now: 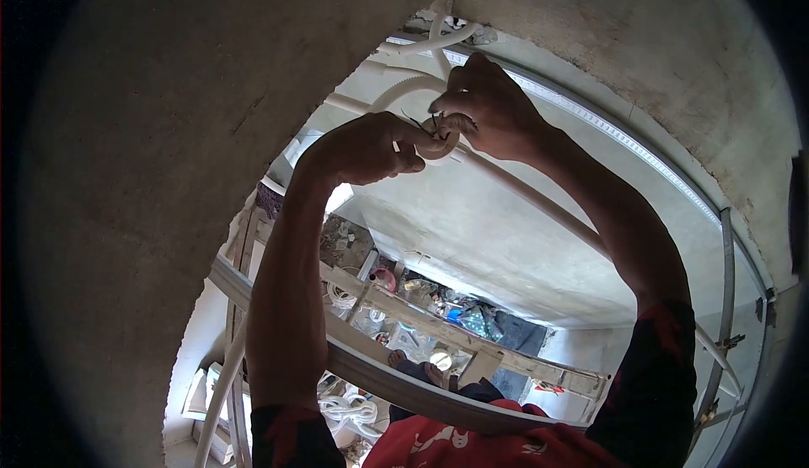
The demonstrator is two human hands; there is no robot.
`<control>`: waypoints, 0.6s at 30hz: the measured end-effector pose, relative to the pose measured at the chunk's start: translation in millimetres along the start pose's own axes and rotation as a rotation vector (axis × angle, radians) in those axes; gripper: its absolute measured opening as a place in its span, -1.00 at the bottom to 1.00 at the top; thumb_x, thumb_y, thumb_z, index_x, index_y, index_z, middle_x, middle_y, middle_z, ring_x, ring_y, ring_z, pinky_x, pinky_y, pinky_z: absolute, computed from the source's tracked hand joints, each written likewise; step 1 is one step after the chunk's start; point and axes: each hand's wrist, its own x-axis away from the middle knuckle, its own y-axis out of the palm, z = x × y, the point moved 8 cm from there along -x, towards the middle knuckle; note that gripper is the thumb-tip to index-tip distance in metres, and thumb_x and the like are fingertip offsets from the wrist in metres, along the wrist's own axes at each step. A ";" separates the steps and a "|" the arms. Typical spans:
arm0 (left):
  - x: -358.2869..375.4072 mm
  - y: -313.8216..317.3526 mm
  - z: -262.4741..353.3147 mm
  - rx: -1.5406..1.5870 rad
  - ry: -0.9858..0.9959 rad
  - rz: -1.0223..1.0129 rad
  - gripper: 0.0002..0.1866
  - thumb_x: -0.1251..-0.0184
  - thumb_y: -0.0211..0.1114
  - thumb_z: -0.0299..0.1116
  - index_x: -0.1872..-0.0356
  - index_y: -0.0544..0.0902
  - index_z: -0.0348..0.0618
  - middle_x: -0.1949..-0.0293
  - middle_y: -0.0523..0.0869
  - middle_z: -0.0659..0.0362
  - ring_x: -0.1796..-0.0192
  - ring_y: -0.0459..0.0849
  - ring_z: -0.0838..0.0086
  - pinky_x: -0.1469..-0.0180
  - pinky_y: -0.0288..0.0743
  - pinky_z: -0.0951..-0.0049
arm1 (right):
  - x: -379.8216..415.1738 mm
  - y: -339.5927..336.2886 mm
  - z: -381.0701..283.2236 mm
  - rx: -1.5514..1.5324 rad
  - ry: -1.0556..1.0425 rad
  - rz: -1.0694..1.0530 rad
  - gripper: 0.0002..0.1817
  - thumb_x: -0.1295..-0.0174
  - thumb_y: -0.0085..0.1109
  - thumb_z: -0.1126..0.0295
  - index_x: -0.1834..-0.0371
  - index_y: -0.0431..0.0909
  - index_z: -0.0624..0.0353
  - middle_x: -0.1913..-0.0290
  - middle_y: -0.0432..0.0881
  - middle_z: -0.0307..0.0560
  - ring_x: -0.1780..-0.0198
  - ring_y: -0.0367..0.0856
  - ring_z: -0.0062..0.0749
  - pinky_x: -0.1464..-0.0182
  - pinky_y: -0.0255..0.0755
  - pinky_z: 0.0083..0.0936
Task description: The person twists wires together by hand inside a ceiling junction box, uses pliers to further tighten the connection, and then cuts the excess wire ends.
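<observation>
Junction box (442, 151): at left fingers (410, 133), can't tell if clamped
Wires (413, 120): by right fingers (460, 123), same deal; loose pinch might drop 'em

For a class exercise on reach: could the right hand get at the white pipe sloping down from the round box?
Probably yes: the right hand is at the box, and nothing visible blocks the pipe just below it.

Honestly, I can't read any lettering or numbers over the head cam from where I'm sitting. Closest I get is the red shirt (497, 443): white print (442, 440) on its front, plus a smaller white mark (535, 449) near it, both too unclear for me to make out.
</observation>
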 end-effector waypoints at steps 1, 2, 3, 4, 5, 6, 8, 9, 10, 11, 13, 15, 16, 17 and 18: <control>-1.2 -0.7 -5.1 0.091 -0.037 0.015 -0.67 -0.45 0.42 -0.38 -0.20 0.79 -0.05 0.28 0.83 0.13 0.27 0.76 0.45 0.13 0.64 0.30 | -0.2 1.3 -1.0 0.007 0.018 -0.049 -0.85 -0.06 0.54 0.30 0.32 0.77 -0.03 0.27 0.59 -0.20 0.10 0.50 -0.23 -0.03 0.48 -0.29; -1.3 -0.2 -7.2 0.092 -0.037 0.017 -0.67 -0.45 0.42 -0.38 -0.20 0.79 -0.05 0.28 0.83 0.13 0.27 0.76 0.45 0.13 0.64 0.30 | -0.4 3.8 -1.0 0.013 0.035 -0.097 -0.86 -0.06 0.55 0.30 0.34 0.78 -0.02 0.29 0.59 -0.19 0.10 0.50 -0.23 -0.03 0.48 -0.29; 0.2 -2.7 -8.8 0.190 -0.065 0.052 -0.70 -0.48 0.39 -0.38 -0.17 0.80 -0.07 0.30 0.81 0.16 0.31 0.73 0.50 0.19 0.63 0.36 | -0.5 4.3 -1.2 0.013 0.034 -0.096 -0.86 -0.06 0.55 0.30 0.34 0.78 -0.02 0.29 0.59 -0.19 0.10 0.50 -0.23 -0.03 0.48 -0.29; 1.5 -5.1 -11.1 0.287 -0.094 0.088 -0.73 -0.50 0.36 -0.38 -0.15 0.81 -0.08 0.32 0.79 0.19 0.34 0.70 0.54 0.25 0.62 0.42 | -0.4 3.8 -1.5 0.012 0.030 -0.074 -0.87 -0.07 0.55 0.30 0.38 0.77 0.00 0.31 0.59 -0.19 0.11 0.50 -0.23 -0.03 0.48 -0.29; -1.2 -5.2 -14.4 0.286 -0.095 0.089 -0.73 -0.50 0.36 -0.38 -0.15 0.81 -0.08 0.32 0.79 0.19 0.34 0.70 0.54 0.25 0.62 0.42 | -0.6 3.2 -1.8 0.010 0.026 -0.050 -0.88 -0.08 0.54 0.30 0.41 0.77 0.01 0.33 0.59 -0.18 0.11 0.50 -0.22 -0.03 0.47 -0.29; -4.8 -13.0 -18.0 0.336 -0.095 0.185 -0.73 -0.53 0.34 -0.36 -0.14 0.80 -0.12 0.32 0.80 0.18 0.35 0.68 0.55 0.29 0.60 0.43 | -1.0 3.7 -1.8 0.010 0.025 -0.048 -0.88 -0.08 0.54 0.30 0.41 0.77 0.01 0.33 0.59 -0.18 0.11 0.50 -0.22 -0.03 0.47 -0.29; -8.0 -16.4 -24.8 0.385 -0.095 0.277 -0.73 -0.55 0.32 -0.34 -0.14 0.80 -0.17 0.32 0.80 0.18 0.37 0.67 0.55 0.32 0.59 0.45 | 0.1 3.6 1.5 -0.023 0.078 -0.024 -0.82 -0.06 0.62 0.38 0.39 0.74 0.05 0.34 0.58 -0.20 0.13 0.48 -0.23 0.00 0.43 -0.24; -7.3 -14.5 -25.0 0.428 -0.127 0.323 -0.73 -0.56 0.31 -0.34 -0.11 0.80 -0.22 0.33 0.79 0.16 0.38 0.66 0.56 0.32 0.58 0.45 | 1.3 5.1 1.8 -0.023 0.080 -0.025 -0.82 -0.06 0.62 0.38 0.39 0.74 0.05 0.34 0.58 -0.20 0.13 0.48 -0.23 0.00 0.43 -0.24; -7.0 -13.1 -25.9 0.473 -0.158 0.370 -0.72 -0.56 0.29 -0.33 -0.09 0.79 -0.28 0.34 0.79 0.14 0.39 0.65 0.56 0.33 0.57 0.45 | 2.4 5.6 4.0 -0.039 0.102 -0.009 -0.80 -0.05 0.64 0.39 0.40 0.72 0.07 0.34 0.58 -0.20 0.14 0.48 -0.22 0.01 0.42 -0.23; -10.5 -9.0 -27.9 0.474 -0.159 0.370 -0.72 -0.56 0.29 -0.33 -0.09 0.79 -0.28 0.34 0.79 0.14 0.39 0.65 0.56 0.33 0.57 0.45 | 3.0 5.6 5.9 -0.056 0.122 0.010 -0.78 -0.03 0.65 0.40 0.42 0.71 0.08 0.34 0.57 -0.19 0.15 0.47 -0.22 0.02 0.41 -0.23; -19.0 0.3 -22.5 0.396 -0.091 0.294 -0.73 -0.59 0.28 -0.33 -0.12 0.76 -0.24 0.43 0.67 0.27 0.50 0.51 0.64 0.47 0.39 0.53 | 4.5 4.8 6.2 -0.070 0.131 0.020 -0.78 -0.04 0.65 0.39 0.41 0.70 0.09 0.34 0.57 -0.19 0.15 0.46 -0.22 0.01 0.40 -0.23; -18.1 1.5 -23.2 0.463 -0.120 0.284 -0.74 -0.58 0.28 -0.35 -0.12 0.76 -0.23 0.41 0.67 0.27 0.49 0.50 0.64 0.45 0.38 0.53 | 5.4 3.4 8.4 -0.081 0.139 0.032 -0.78 -0.05 0.65 0.38 0.41 0.70 0.09 0.34 0.57 -0.19 0.15 0.46 -0.22 0.01 0.40 -0.22; -16.8 2.3 -23.4 0.531 -0.150 0.272 -0.75 -0.58 0.29 -0.37 -0.12 0.76 -0.22 0.40 0.67 0.28 0.47 0.49 0.63 0.42 0.38 0.53 | 5.9 6.7 12.0 -0.074 0.172 -0.008 -0.78 -0.07 0.65 0.38 0.40 0.70 0.09 0.34 0.58 -0.19 0.14 0.46 -0.22 0.00 0.40 -0.22; -17.3 1.9 -26.5 0.531 -0.151 0.273 -0.75 -0.58 0.29 -0.37 -0.12 0.76 -0.22 0.40 0.67 0.28 0.47 0.49 0.63 0.42 0.38 0.53 | 6.8 10.1 14.6 -0.070 0.205 -0.047 -0.78 -0.09 0.64 0.37 0.39 0.70 0.10 0.34 0.59 -0.19 0.14 0.45 -0.21 -0.01 0.40 -0.22; -19.2 3.0 -30.2 0.658 -0.128 0.253 -0.75 -0.57 0.29 -0.37 -0.11 0.77 -0.22 0.38 0.67 0.28 0.45 0.50 0.63 0.40 0.39 0.50 | 6.9 9.7 13.9 -0.070 0.204 -0.046 -0.78 -0.09 0.64 0.37 0.39 0.70 0.10 0.34 0.59 -0.19 0.14 0.45 -0.21 -0.01 0.40 -0.22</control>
